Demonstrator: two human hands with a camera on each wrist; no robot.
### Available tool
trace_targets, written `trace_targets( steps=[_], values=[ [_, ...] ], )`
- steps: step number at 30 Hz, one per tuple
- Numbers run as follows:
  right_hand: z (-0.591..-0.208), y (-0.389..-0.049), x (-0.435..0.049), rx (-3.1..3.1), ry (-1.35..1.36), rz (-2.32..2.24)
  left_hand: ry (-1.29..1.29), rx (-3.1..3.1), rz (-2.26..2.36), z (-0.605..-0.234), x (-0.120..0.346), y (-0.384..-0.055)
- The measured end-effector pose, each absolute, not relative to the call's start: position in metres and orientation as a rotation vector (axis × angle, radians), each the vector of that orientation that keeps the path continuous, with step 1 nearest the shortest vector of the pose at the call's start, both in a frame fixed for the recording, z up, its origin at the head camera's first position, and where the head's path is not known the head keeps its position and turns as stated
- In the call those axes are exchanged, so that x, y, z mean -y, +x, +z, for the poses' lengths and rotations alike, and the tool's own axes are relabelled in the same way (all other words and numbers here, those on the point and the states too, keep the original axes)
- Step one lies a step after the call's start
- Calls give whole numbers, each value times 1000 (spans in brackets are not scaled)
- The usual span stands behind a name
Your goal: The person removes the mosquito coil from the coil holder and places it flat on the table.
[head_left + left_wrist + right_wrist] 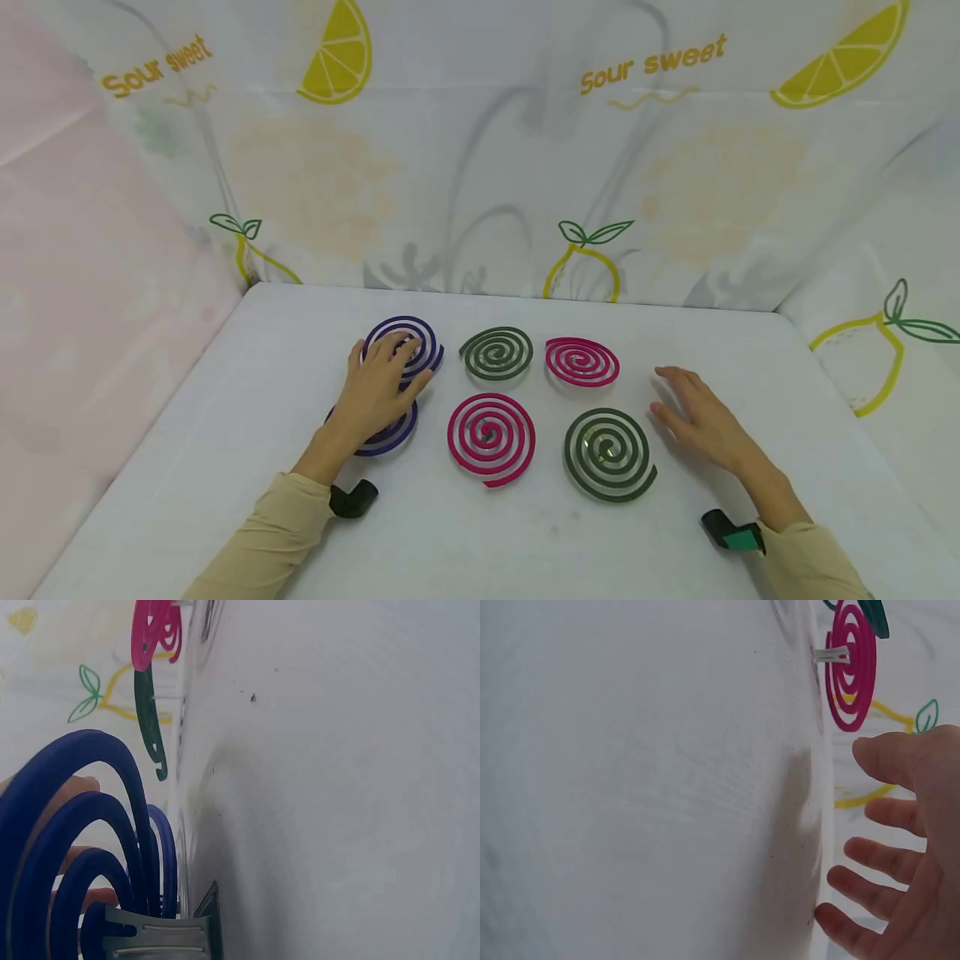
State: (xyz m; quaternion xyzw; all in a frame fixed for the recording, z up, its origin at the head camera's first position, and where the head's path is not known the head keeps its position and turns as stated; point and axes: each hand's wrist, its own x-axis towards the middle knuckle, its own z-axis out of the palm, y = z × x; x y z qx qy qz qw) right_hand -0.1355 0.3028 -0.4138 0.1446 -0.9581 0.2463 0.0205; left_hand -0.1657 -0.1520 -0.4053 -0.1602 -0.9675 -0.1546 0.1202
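On the desk (525, 542), your left hand (377, 387) spreads its fingers over the far blue coil (424, 342), beyond and left of the near pink coil (489, 437); whether the fingertips touch, I can't tell. The near blue coil (396, 433) sits left of that pink coil. Your right hand (703, 425), fingers loosely extended, holds nothing, right of the pink coil past the near green coil (607, 453).

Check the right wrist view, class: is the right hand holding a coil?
No, the right hand has its fingers spread with nothing between them, and the pink coil stands apart.
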Motion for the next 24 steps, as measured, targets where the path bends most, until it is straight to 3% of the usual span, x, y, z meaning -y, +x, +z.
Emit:
trace_targets(
  steps=[24],
  values=[
    [-412, -123, -296, 2896, 571, 898, -514, 2829, -516, -405, 137, -153]
  ],
)
